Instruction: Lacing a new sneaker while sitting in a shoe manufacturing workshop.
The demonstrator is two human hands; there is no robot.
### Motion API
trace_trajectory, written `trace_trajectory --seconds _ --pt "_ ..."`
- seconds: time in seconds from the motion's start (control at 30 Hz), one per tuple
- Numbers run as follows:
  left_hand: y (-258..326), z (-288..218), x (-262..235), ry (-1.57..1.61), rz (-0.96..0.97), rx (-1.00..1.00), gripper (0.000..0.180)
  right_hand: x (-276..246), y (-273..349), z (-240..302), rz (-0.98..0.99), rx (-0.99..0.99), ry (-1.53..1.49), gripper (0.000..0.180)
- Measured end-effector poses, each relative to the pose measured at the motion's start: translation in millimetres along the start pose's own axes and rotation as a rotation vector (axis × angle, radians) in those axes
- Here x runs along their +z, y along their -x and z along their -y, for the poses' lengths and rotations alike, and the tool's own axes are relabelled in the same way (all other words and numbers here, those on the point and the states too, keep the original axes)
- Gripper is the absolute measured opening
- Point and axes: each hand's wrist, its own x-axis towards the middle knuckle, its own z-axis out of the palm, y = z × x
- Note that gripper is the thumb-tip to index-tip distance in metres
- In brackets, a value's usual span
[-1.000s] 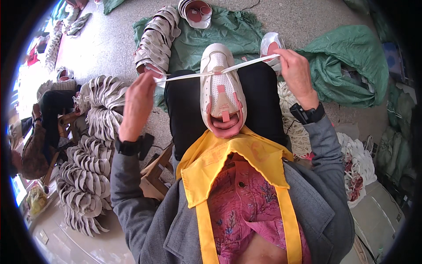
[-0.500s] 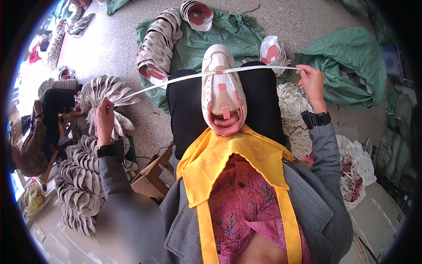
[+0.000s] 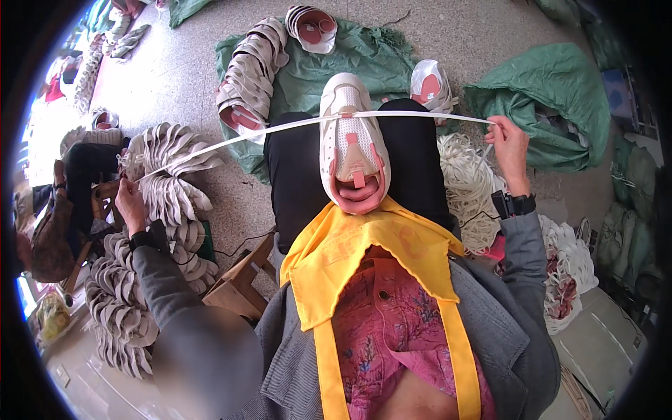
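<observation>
**Two hands pulling a white lace tight across a shoe**

Two hands are stretching one flat white lace (image 3: 280,127) across a pale shoe (image 3: 352,143) that is lying sole-down on the person's lap, toe pointing away and its pink lining facing the camera. The lace is passing through the front of the shoe and running out taut to both sides. The left hand (image 3: 130,203) is reaching far out to the left of the shoe, fingers closed and pinching the lace's end. The right hand (image 3: 508,145) is raised just right of the shoe, thumb and fingertips pressed together on the other end. A yellow apron (image 3: 364,259) is hanging directly below the shoe's heel. Stacks of pale shoes (image 3: 168,189) are fanning out on the floor left of the shoe, and another row (image 3: 250,70) is lying on a green cloth (image 3: 364,56) beyond its toe. A heap of white laces (image 3: 465,189) is sitting right of the shoe, under the right wrist, with a crumpled green sack (image 3: 553,98) farther right.
</observation>
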Motion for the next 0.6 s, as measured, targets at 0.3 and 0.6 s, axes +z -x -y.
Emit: trace_trajectory --seconds 0.3,0.6 --pt "22 3 23 0.043 0.069 -0.042 0.009 -77 -7 -193 -0.042 0.250 -0.216 0.019" --pt "32 6 21 0.037 0.087 -0.004 0.006 -178 24 -258 -0.104 0.342 -0.074 0.020"
